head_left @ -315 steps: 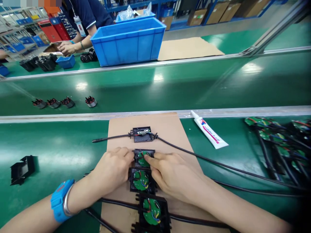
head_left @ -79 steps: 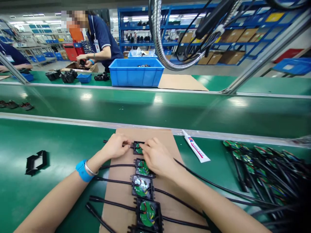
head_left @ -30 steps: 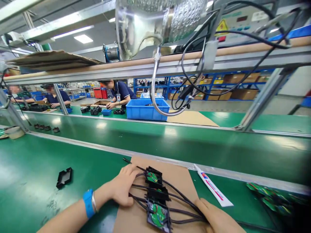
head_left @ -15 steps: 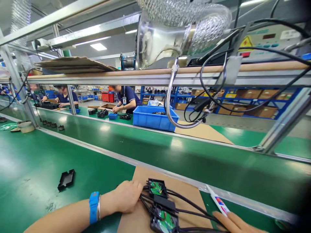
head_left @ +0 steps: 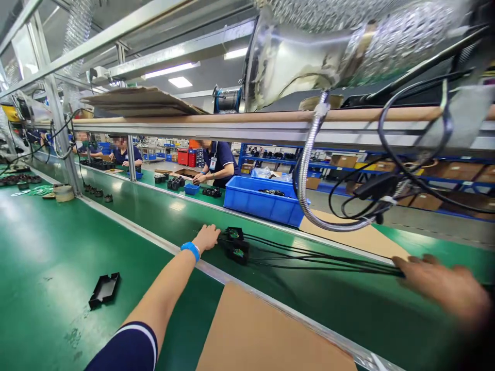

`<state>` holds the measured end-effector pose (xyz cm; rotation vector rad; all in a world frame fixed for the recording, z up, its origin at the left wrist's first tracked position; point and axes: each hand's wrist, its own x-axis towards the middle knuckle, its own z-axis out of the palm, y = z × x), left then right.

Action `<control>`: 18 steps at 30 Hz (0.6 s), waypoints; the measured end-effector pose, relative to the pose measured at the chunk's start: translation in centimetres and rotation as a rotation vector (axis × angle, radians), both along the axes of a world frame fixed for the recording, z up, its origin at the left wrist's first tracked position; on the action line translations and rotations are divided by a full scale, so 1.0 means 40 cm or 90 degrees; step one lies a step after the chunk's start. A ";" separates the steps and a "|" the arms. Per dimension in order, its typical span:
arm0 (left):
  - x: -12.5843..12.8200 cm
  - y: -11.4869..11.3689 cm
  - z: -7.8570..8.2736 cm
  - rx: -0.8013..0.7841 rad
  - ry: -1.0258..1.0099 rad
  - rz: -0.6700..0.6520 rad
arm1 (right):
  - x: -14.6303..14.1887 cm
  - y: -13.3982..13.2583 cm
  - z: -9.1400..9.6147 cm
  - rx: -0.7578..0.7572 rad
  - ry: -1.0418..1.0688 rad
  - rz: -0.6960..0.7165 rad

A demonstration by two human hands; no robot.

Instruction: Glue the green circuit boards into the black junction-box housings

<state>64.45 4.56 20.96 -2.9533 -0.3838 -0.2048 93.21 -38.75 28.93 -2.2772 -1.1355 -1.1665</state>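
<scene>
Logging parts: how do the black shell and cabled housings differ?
The shell lies on the bench; the housings are by the left hand. The shell shows no cable; the housings' cables run to the right hand. The shell looks bare inside; the housings show green boards. Both are black.

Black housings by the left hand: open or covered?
Open: in the two visible housings, green boards show inside. Any others: cannot tell.

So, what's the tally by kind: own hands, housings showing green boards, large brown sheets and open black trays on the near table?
Left hand and right hand: 2
Housings showing green boards: 2, others possibly hidden
Large brown sheet: 1
Open black tray: 1
Total: 6
</scene>
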 end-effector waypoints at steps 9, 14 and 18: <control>-0.598 0.126 0.018 -0.103 -0.064 0.144 | -0.337 0.331 -0.276 -0.349 0.030 0.273; -1.204 0.044 -0.013 -0.186 -0.090 0.466 | -0.713 0.604 -0.329 -0.411 0.118 0.543; -1.530 -0.115 -0.144 -0.299 -0.019 0.679 | -1.018 0.835 -0.352 -0.379 0.125 0.690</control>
